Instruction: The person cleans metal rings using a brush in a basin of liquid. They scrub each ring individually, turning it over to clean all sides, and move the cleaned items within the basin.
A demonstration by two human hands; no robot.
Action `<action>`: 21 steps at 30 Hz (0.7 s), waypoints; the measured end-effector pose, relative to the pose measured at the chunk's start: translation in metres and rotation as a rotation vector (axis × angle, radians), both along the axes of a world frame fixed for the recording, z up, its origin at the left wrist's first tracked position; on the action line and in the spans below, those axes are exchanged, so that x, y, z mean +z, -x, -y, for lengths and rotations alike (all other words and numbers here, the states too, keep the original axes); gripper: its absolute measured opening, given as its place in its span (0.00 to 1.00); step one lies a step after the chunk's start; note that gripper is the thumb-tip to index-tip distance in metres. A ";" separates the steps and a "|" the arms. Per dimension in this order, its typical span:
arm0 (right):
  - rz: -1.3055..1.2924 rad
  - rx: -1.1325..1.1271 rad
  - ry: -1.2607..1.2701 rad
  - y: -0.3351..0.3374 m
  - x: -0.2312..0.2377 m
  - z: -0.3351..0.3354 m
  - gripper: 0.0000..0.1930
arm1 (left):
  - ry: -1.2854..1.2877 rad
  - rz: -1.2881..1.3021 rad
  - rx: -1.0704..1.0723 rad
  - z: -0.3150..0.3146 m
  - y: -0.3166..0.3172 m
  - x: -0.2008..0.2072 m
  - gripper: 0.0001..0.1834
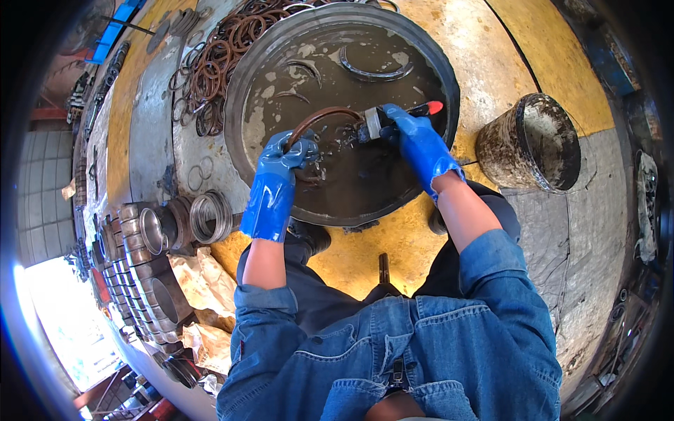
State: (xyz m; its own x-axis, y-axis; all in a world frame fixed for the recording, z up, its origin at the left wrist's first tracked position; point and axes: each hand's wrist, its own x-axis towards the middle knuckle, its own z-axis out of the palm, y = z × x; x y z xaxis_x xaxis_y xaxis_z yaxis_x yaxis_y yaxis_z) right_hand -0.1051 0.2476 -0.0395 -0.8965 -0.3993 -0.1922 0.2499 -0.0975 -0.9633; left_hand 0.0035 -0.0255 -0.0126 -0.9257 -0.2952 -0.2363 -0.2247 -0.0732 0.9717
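One brown ring (324,114): tilted over the middle of the basin (242,91), its upper arc clear of the murky liquid (351,196); its lower part is largely hidden by a glove and the liquid.
Left hand (289,151): blue-gloved, fingers curled closed round the ring's left side, inside the basin's left rim.
Right hand (411,132): blue-gloved, closed round the handle of a brush (372,125), inside the basin's right rim.
Brush: bristles to the left, meeting the ring's right side in this view; metal band in the middle, red handle tip toward the right rim.
Basin: round, wide, standing on a yellow and grey floor (477,42); a dark arc (375,74) shows in the liquid near the far rim, with a thinner arc (304,68) to its left.
Rusty heap: many rusty rings (217,70), piled beside the basin's far left rim.
Bucket (505,137): crusted with grime, just off the basin's right rim.
Left floor: shiny rings (210,217) near the basin's near left rim, stacked metal cylinders (140,252) farther left, crumpled brown paper (203,281) closer to the person.
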 end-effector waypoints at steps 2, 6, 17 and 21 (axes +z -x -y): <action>0.247 -0.049 0.067 -0.006 -0.002 0.013 0.20 | -0.040 0.092 0.075 0.002 -0.004 -0.002 0.18; 0.074 0.060 -0.653 0.003 -0.022 0.033 0.23 | -0.238 0.171 0.095 0.009 0.005 -0.011 0.19; -0.548 -0.002 -0.006 -0.024 0.013 0.082 0.14 | -0.173 0.225 0.193 -0.015 0.005 -0.009 0.15; -0.131 -0.112 -0.251 0.002 -0.010 0.052 0.15 | -0.170 0.275 0.222 -0.016 0.004 -0.004 0.16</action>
State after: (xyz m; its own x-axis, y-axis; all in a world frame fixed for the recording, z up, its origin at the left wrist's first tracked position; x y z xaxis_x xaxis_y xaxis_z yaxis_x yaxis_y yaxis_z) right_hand -0.1070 0.1957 -0.0492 -0.9559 -0.2510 -0.1524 0.1234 0.1276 -0.9841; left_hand -0.0007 -0.0100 -0.0170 -0.7392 -0.4165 -0.5293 -0.4354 -0.3040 0.8473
